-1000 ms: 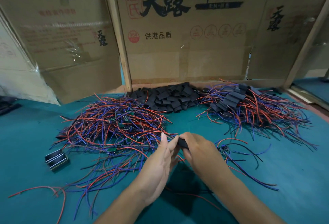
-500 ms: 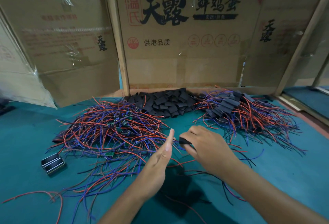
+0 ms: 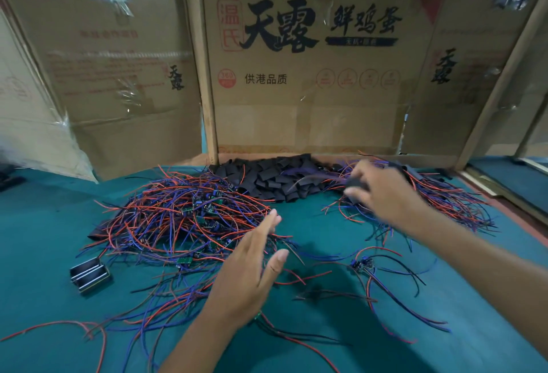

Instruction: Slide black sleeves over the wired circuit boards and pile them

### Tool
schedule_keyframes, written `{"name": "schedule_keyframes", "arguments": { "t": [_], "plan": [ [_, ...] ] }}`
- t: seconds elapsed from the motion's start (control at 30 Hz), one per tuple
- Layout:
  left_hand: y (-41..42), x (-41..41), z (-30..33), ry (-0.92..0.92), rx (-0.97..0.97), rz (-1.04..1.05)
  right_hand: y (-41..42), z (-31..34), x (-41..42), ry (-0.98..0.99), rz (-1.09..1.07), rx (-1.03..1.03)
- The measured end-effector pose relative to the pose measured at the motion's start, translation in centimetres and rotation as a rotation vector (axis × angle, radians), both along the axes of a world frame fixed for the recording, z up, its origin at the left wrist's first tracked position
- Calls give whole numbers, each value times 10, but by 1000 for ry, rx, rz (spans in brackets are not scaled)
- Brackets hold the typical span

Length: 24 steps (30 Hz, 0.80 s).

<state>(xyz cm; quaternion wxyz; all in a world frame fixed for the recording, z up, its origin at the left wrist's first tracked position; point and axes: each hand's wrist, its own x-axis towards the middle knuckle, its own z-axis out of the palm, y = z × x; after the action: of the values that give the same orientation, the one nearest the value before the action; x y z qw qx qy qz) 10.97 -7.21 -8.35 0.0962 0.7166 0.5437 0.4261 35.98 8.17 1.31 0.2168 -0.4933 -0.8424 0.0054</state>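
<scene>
My right hand [image 3: 385,195] reaches out over the left edge of the pile of sleeved boards [image 3: 444,197] at the back right. It is blurred and pinches a sleeved board [image 3: 354,183] whose wires trail behind. My left hand [image 3: 252,266] hovers with straight fingers and holds nothing, just right of the tangle of bare wired circuit boards [image 3: 184,218] with red and blue leads. Loose black sleeves [image 3: 275,178] lie heaped at the back centre. One bare wired board [image 3: 362,264] lies alone on the green mat in front of my right forearm.
Cardboard boxes [image 3: 296,82] wall off the back of the green table [image 3: 341,224]. A wooden post [image 3: 498,85] slants up at the right. A small black metal part [image 3: 89,273] sits at the left. Stray wires [image 3: 53,325] run along the near left.
My hands have parted. The right hand carried the sleeved board away from me toward the right pile, and the left hand let go and opened.
</scene>
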Motion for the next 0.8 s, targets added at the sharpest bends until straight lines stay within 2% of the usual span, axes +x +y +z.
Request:
{"name": "schedule_keyframes", "arguments": {
  "t": [0.13, 0.2, 0.33, 0.43, 0.5, 0.57, 0.63, 0.7, 0.8],
  "plan": [
    [1, -17, 4, 68, 164, 105, 70, 28, 35, 162, -318, 146],
    [3, -23, 2, 86, 199, 162, 94, 33, 48, 161, -452, 146],
    [10, -24, -4, 119, 163, 248, 108, 18, 57, -106, -606, 33],
    [13, -23, -8, 141, 160, 316, 108, 9, 47, -138, -690, -51],
    [16, -23, -8, 137, 148, 349, 107, 11, 35, -187, -734, -23],
    [17, -22, -10, 140, 133, 371, 104, 11, 15, -251, -643, 151],
    [19, -21, -11, 148, 116, 387, 98, 8, -17, -254, -383, 241],
    [20, -23, -11, 160, 107, 403, 90, -2, -54, -195, -153, 112],
    [21, -28, -15, 154, 92, 423, 83, -30, -104, -144, -48, -134]
  ]
}}
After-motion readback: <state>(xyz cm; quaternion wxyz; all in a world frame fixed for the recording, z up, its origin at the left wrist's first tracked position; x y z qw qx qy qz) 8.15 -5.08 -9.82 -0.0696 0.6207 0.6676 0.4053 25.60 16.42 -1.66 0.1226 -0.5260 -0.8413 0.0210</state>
